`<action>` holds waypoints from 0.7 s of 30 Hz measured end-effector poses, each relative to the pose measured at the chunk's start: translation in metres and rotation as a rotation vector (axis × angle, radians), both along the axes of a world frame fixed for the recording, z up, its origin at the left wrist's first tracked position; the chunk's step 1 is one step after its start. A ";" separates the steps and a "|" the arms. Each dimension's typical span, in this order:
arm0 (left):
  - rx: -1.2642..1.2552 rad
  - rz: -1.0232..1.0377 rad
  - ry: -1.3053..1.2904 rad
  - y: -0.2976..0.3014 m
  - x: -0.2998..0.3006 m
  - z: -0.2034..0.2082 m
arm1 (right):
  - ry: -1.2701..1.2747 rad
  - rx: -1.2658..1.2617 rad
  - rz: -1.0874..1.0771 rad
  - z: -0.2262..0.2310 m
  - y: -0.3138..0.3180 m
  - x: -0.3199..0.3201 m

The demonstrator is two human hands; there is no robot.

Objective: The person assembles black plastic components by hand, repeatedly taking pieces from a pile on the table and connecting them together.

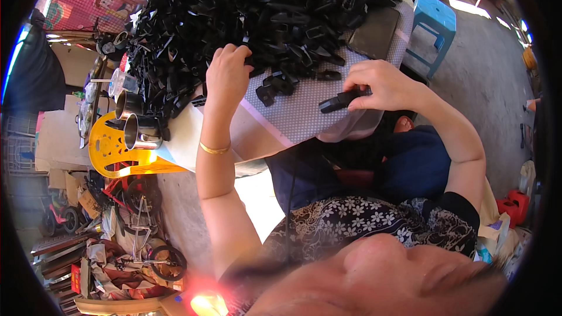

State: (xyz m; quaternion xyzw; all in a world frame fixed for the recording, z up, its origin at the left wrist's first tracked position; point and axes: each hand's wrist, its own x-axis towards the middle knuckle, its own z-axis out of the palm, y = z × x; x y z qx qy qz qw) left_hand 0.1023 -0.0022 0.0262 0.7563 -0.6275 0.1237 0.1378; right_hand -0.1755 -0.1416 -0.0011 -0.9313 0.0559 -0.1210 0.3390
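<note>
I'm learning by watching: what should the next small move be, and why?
Probably the left hand should draw something from the black pile: it is at the pile's near edge, while the right hand is occupied, holding a black piece over the table.

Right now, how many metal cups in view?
2: nearer cup at left, by the yellow seat; farther cup just beyond it. Others could be hidden behind the heaped black parts.

The frame's top cuts off the black pile point(257, 11); right of centre, the right grip point(377, 85) partly hides a black piece point(335, 103). What the left grip point(227, 74) touches is unclear.
</note>
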 end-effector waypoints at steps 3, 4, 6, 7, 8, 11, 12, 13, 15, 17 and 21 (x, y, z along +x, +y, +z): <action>-0.037 -0.025 -0.015 -0.005 -0.001 -0.007 | 0.017 0.003 0.014 0.002 0.001 0.001; -0.037 -0.026 -0.017 -0.005 -0.003 -0.007 | 0.023 0.016 0.018 0.003 0.002 0.001; -0.143 -0.079 0.114 -0.006 -0.008 -0.006 | -0.003 -0.008 0.048 0.001 0.001 0.000; -0.145 -0.081 0.114 -0.007 -0.014 -0.005 | -0.026 -0.032 0.079 0.001 0.000 0.000; -0.247 -0.109 0.086 -0.008 -0.021 -0.004 | -0.027 -0.034 0.078 0.003 -0.001 -0.001; -0.311 -0.340 0.069 -0.006 -0.048 -0.001 | 0.054 0.019 0.135 0.006 -0.003 -0.003; -0.276 -0.440 0.062 -0.003 -0.058 -0.006 | -0.112 -0.011 0.042 -0.001 -0.002 0.002; -0.239 -0.540 0.054 0.000 -0.070 -0.010 | -0.278 -0.040 -0.051 -0.007 -0.002 0.006; -0.027 -0.636 0.095 0.009 -0.091 -0.009 | -0.356 -0.096 -0.110 -0.014 0.001 0.015; -0.016 -0.662 0.067 0.008 -0.100 -0.016 | -0.367 -0.284 -0.132 -0.020 0.003 0.019; -0.122 -0.721 0.240 0.000 -0.094 -0.025 | -0.273 -0.347 -0.132 -0.019 -0.001 0.021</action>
